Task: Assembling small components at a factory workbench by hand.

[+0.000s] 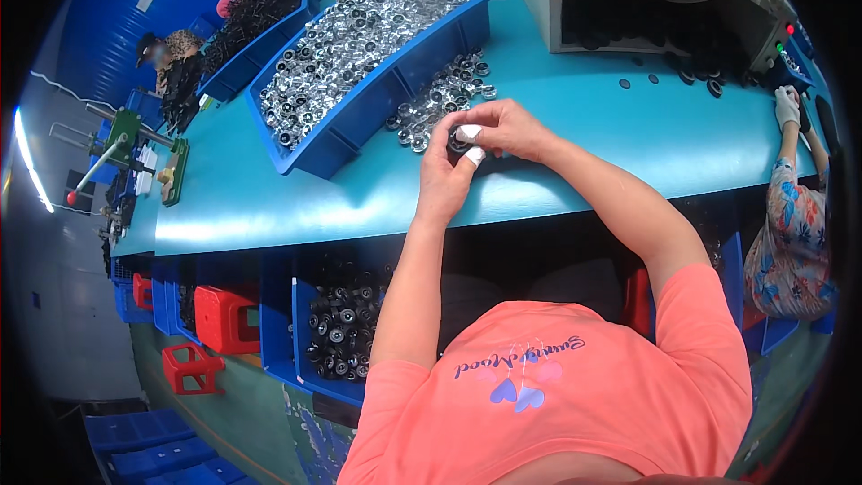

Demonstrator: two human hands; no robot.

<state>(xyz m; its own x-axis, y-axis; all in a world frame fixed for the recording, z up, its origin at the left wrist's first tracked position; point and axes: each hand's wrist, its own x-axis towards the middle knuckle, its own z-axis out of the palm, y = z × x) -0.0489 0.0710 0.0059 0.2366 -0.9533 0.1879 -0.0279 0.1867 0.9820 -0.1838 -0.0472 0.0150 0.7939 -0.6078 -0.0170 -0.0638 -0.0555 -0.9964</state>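
Near the front edge of the turquoise bench (215,207), left hand (443,181) and right hand (510,131) fingers are pinching a small round part (456,144), probably light, stiff; its rim is offering good hold.

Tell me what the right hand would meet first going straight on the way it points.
Past the small dark part that both seem to hold, the right hand would probably meet the left hand first; depth leaves any existing contact unclear.

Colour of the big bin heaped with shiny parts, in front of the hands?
Blue: the bin shows best in the head view.
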